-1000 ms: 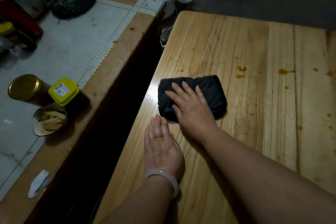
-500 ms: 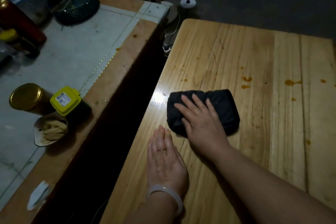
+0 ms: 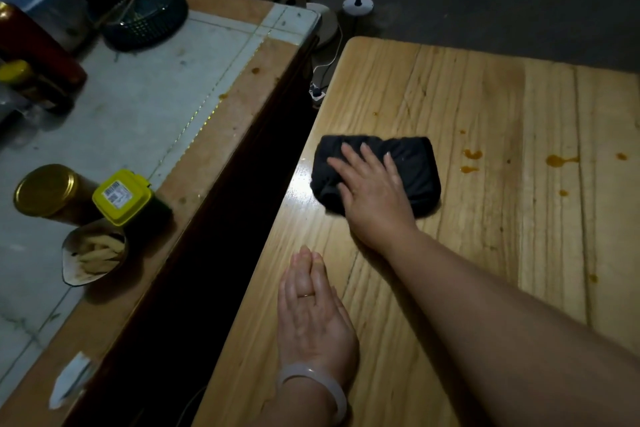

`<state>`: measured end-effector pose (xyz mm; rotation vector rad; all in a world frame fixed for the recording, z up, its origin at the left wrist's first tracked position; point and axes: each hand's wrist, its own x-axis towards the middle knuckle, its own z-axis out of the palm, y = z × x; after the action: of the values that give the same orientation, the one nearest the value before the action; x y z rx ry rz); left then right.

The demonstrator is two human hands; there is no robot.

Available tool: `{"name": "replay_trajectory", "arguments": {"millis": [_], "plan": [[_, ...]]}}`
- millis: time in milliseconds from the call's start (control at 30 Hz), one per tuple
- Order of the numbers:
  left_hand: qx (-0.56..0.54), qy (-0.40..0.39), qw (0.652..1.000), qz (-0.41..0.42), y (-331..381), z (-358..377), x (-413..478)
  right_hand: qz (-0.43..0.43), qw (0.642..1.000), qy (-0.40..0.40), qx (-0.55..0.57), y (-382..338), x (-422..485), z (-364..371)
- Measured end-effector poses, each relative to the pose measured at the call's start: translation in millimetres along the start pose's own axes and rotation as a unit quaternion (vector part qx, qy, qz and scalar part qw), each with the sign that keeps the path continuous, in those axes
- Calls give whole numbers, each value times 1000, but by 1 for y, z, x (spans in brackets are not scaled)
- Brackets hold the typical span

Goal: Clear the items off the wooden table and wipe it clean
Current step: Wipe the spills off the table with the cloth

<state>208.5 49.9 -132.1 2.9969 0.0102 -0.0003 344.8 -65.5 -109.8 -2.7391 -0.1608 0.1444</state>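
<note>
Wooden table (image 3: 485,108) — right hand (image 3: 375,194) flat on black cloth (image 3: 415,167), left hand (image 3: 313,309) flat beside.

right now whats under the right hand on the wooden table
A folded black cloth lies under the right hand, whose fingers press flat on it. The wooden table beneath the cloth is covered, so any stains there cannot be seen.

Glossy, grainy wooden table (image 3: 485,108), matt black cloth (image 3: 412,167), shiny gold metal lid (image 3: 45,189).
</note>
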Motion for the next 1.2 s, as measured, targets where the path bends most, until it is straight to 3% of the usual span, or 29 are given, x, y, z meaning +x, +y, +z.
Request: {"name": "replay_trajectory", "arguments": {"millis": [300, 667, 833, 1200], "plan": [[-19, 15, 1000, 15, -3, 3, 2, -37, 999, -10, -7, 16, -137, 14], [-20, 29, 999, -1, -1, 3, 7, 12, 1000, -4, -19, 31, -9, -10], [-12, 33, 999, -4, -2, 2, 2, 15, 1000, -15, -10, 30, -2, -13], [-17, 44, 999, -2, -1, 1, 0, -24, 1000, -12, -11, 38, -183, 8]]}}
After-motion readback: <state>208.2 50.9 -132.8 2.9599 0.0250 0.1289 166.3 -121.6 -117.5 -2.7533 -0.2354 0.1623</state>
